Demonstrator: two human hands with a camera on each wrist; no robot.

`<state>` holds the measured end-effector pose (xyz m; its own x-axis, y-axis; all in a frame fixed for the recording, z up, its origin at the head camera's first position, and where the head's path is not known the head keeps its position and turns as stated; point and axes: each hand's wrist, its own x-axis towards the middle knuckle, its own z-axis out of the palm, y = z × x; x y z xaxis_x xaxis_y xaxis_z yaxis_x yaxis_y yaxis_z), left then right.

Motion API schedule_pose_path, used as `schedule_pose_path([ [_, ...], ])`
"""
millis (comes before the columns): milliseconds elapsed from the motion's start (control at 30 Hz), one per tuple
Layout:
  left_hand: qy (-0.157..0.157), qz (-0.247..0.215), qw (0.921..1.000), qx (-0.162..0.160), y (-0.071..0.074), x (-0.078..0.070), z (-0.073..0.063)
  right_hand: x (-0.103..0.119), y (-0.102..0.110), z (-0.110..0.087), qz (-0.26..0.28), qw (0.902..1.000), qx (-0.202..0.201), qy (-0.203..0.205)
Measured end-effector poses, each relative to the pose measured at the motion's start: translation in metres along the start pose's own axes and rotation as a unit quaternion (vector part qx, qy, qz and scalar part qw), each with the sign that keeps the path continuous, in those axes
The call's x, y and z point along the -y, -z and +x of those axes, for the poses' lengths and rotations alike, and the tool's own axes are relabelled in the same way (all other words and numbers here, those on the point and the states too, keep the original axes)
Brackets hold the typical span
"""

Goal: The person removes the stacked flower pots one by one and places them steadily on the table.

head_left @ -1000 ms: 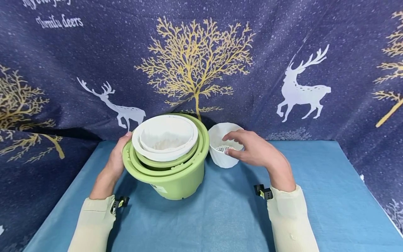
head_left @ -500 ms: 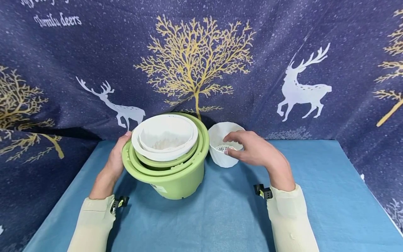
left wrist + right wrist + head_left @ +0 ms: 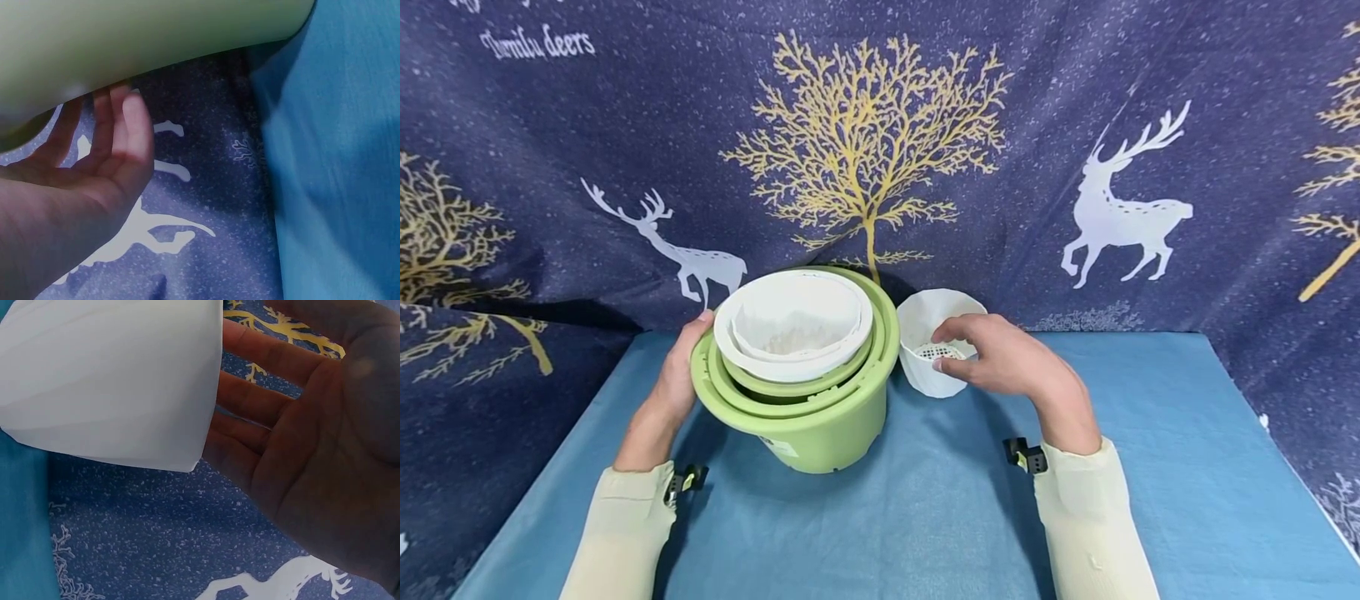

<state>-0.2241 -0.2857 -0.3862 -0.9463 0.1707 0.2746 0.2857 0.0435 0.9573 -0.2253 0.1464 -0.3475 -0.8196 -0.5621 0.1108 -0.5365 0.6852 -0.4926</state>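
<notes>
While hands [image 3: 676, 375] [image 3: 1003, 354] flank them, pot stack [image 3: 831, 425], white pot [image 3: 929, 380], upright, mouths up

The head camera looks from above the near side of the counter [image 3: 887, 533], forward and down toward the printed fabric backdrop [image 3: 1037, 92]. The left wrist camera faces, at close range, the left hand [image 3: 677, 375] and the green flowerpot's [image 3: 827, 442] outer wall. The right wrist camera faces, equally close, the right hand's [image 3: 1000, 354] palm and the white pot's [image 3: 925, 379] side. Each wrist view shares its hand and pot with the head view; all three include backdrop and counter.
</notes>
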Motion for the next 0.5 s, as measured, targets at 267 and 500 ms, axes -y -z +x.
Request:
schedule_pose_path([
  [267,0.002,-0.01,0.9999,-0.002,-0.0006,-0.0001,-0.0005,0.0006,-0.0021,0.0028,0.003,0.9999,0.016,-0.003],
  [500,0.004,0.009,1.0,-0.001,0.0013,0.0012,0.0005,0.0021,-0.001,0.0016,0.002,0.9999,0.011,-0.003],
])
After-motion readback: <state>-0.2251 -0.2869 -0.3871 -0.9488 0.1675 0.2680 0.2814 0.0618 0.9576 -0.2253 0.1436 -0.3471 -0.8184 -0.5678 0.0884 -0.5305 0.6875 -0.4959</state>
